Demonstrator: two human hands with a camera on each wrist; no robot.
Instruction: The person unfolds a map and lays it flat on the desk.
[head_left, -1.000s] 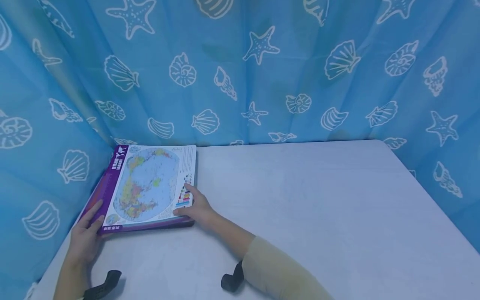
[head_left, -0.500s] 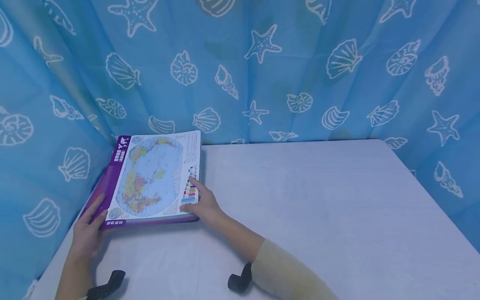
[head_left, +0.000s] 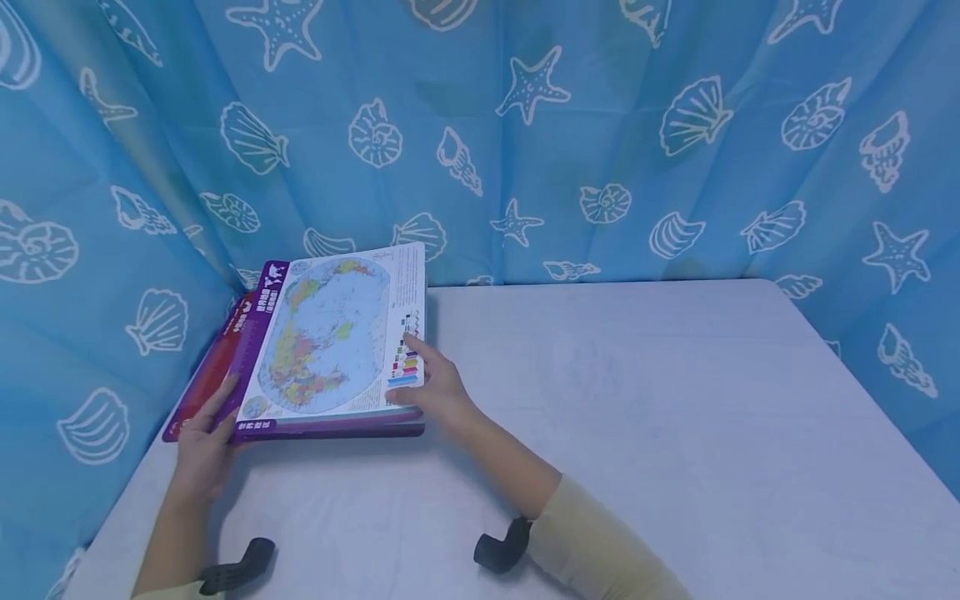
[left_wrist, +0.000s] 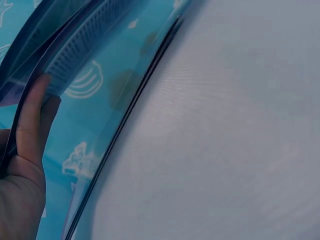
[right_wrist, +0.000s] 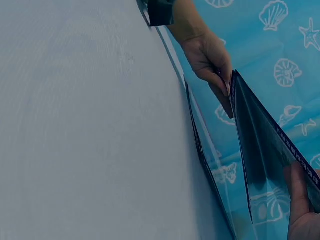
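A purple-edged folded world map (head_left: 326, 333), stiff and glossy, is lifted and slightly tilted at the table's left end. My left hand (head_left: 204, 450) grips its near left corner, thumb above and fingers beneath. At its right edge, my right hand (head_left: 442, 390) pinches the upper layer between thumb and fingers. In the right wrist view the map's layers (right_wrist: 255, 135) spread apart like a V, between my left hand (right_wrist: 207, 55) and right hand (right_wrist: 301, 210). Below the map lies a red-edged sheet (head_left: 202, 387), mostly covered; its thin dark edge (left_wrist: 125, 117) shows in the left wrist view.
A white-covered table (head_left: 637, 417) extends to the right. Behind and at the left hangs a blue curtain (head_left: 540, 150) with white shell and starfish prints. Black wrist mounts (head_left: 502, 546) sit at both wrists.
Both hands have lifted the world map and carried it rightward and farther back. More of the red-edged sheet beneath has come into view, and the map's near layers have parted.
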